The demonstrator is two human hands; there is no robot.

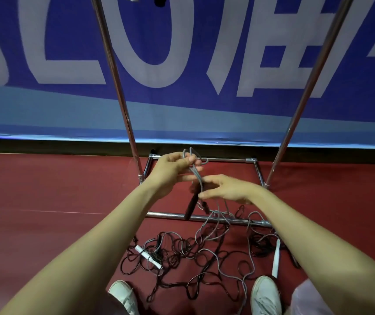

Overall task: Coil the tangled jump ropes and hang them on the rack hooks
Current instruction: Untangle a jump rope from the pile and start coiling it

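Note:
My left hand (170, 171) grips several loops of a grey jump rope (193, 162) above the rack's base. Two black handles (191, 206) hang down from that bundle. My right hand (225, 189) is just right of the hanging strands, fingers spread, fingertips touching the rope near the handles. From there the grey rope trails down into a tangle of grey and dark ropes (195, 253) on the red floor between my feet. The metal rack (123, 92) rises in front of me; its hooks are out of view.
White rope handles lie on the floor at the left (148, 256) and right (276, 258) of the tangle. My white shoes (265, 296) stand at the bottom edge. A blue banner (204, 64) covers the wall behind the rack. The rack's base bar (166, 215) crosses the floor.

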